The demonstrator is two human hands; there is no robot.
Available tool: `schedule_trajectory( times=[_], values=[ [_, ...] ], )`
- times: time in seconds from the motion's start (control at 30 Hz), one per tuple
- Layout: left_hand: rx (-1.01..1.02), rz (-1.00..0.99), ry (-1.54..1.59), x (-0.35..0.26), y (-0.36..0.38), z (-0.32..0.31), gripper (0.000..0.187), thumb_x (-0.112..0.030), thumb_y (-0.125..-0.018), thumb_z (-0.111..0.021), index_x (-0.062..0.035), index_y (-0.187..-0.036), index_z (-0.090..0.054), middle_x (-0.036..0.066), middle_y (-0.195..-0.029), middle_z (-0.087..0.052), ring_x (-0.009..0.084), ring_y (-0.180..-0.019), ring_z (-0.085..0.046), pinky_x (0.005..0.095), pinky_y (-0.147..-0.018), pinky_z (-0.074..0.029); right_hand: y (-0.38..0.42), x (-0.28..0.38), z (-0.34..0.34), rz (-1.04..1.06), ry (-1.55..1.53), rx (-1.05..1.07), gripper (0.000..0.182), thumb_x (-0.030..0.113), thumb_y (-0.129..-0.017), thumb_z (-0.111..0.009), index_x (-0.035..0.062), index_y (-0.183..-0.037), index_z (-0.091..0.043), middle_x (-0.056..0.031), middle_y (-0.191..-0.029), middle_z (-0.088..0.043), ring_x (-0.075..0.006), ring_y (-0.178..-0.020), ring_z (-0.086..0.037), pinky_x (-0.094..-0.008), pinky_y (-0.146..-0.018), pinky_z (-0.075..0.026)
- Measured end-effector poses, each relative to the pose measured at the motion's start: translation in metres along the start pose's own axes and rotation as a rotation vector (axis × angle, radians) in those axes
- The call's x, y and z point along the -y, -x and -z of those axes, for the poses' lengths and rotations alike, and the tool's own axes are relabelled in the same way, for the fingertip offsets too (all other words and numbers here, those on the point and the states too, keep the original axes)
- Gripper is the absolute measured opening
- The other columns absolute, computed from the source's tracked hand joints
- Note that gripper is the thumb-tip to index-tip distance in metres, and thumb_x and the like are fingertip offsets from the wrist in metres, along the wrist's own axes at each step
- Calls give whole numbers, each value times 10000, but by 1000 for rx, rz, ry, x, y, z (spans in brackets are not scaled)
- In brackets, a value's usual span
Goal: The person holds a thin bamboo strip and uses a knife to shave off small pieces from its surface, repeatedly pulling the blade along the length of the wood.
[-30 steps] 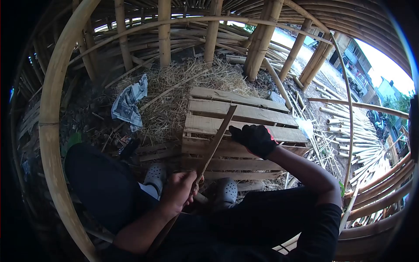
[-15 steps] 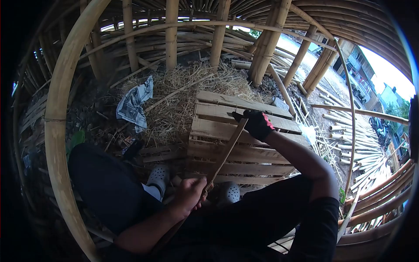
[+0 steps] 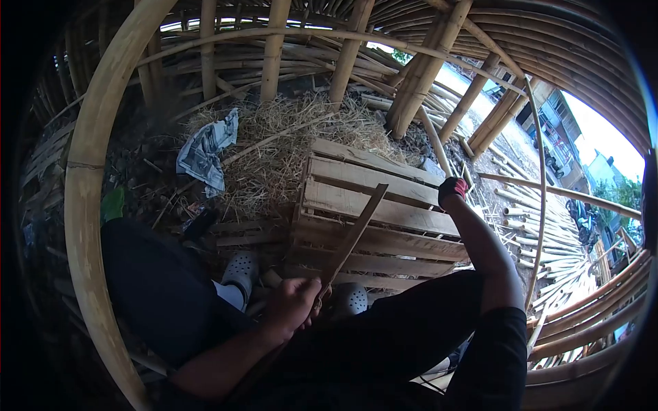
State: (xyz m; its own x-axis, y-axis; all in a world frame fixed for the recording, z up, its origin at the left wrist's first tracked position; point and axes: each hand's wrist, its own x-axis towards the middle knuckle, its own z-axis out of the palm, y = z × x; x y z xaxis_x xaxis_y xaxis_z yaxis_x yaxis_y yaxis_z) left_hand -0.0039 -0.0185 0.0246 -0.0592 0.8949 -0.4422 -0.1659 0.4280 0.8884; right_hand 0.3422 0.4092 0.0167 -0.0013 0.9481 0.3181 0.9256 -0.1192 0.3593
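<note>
My bare left hand is closed around the lower part of a flat bamboo strip, which slants up to the right over a slatted wooden crate. The strip's upper end is free. At the crate's right back corner is my right hand, in a black and red glove. Its fingers point away and are mostly hidden, so I cannot tell what they hold, if anything.
Straw and a crumpled printed sheet lie beyond the crate. A thick bamboo pole curves down at the left. Upright bamboo posts stand behind. Cut poles are piled at the right. Two grey clogs show below.
My right hand has left the strip's upper end and moved right to the crate's far corner. My left hand still grips the strip. The view has shifted slightly.
</note>
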Motion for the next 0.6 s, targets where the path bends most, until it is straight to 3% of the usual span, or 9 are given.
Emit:
schedule_trajectory(
  times=[0.07,0.13,0.2,0.3,0.33,0.4,0.5,0.53,0.6],
  values=[
    [27,-6,23,3,-2,-1,326,-373,-971,-494,-83,-899,-623,5,-565,-534,61,-395,-463,205,-351,-342,9,4,20,117,-85,-169,222,238,-898,-527,98,-862,-695,-129,-816,-687,-285,-796,-676,-401,-668,-528],
    [47,-14,33,6,-4,-1,330,-377,-973,-490,-83,-901,-623,5,-565,-532,59,-394,-460,205,-351,-345,29,13,44,435,-22,-289,370,123,-871,-493,166,-1232,-560,-107,-834,-618,-282,-739,-645,-423,-594,-508],
    [66,-27,30,8,-6,-1,340,-378,-977,-484,-82,-912,-637,4,-565,-529,57,-391,-452,204,-353,-349,38,23,41,531,-39,-328,481,130,-878,-473,207,-1353,-472,-115,-892,-613,-266,-759,-647,-407,-597,-510],
    [78,-46,30,12,-9,-3,344,-384,-978,-481,-84,-913,-637,3,-567,-527,56,-390,-447,205,-355,-351,50,28,41,752,30,-228,455,139,-895,-489,165,-1349,-481,-120,-962,-612,-270,-825,-647,-402,-645,-521],
    [80,-43,29,13,-9,-4,344,-384,-978,-481,-84,-913,-637,3,-567,-527,56,-390,-447,205,-355,-351,40,25,26,751,31,-224,455,139,-895,-489,165,-1349,-481,-120,-962,-612,-270,-825,-647,-402,-645,-521],
    [79,-31,15,11,-9,-5,346,-390,-977,-485,-86,-902,-631,3,-569,-528,55,-390,-447,206,-355,-351,5,22,-4,128,-82,233,336,222,-942,-485,106,-1250,-554,-117,-971,-638,-276,-877,-654,-406,-699,-527],
    [54,6,-20,7,-7,-8,342,-393,-974,-490,-88,-884,-617,2,-567,-528,55,-389,-446,205,-355,-352,-64,-24,-107,261,547,255,311,330,-941,-490,120,-1006,-711,-126,-956,-703,-265,-801,-680,-437,-658,-517],
    [55,11,-23,7,-5,-7,342,-393,-974,-490,-88,-884,-617,2,-567,-528,55,-389,-446,205,-355,-352,-10,-1,-23,-92,-288,86,351,321,-994,-389,100,-1149,-612,-113,-900,-669,-270,-879,-666,-422,-710,-523],
    [64,4,-20,5,-5,-8,334,-386,-972,-491,-90,-858,-597,1,-567,-531,54,-390,-448,204,-354,-351,26,7,29,387,-53,-104,318,202,-972,-385,145,-1219,-577,-119,-940,-646,-285,-831,-658,-432,-675,-519]
  ],
)
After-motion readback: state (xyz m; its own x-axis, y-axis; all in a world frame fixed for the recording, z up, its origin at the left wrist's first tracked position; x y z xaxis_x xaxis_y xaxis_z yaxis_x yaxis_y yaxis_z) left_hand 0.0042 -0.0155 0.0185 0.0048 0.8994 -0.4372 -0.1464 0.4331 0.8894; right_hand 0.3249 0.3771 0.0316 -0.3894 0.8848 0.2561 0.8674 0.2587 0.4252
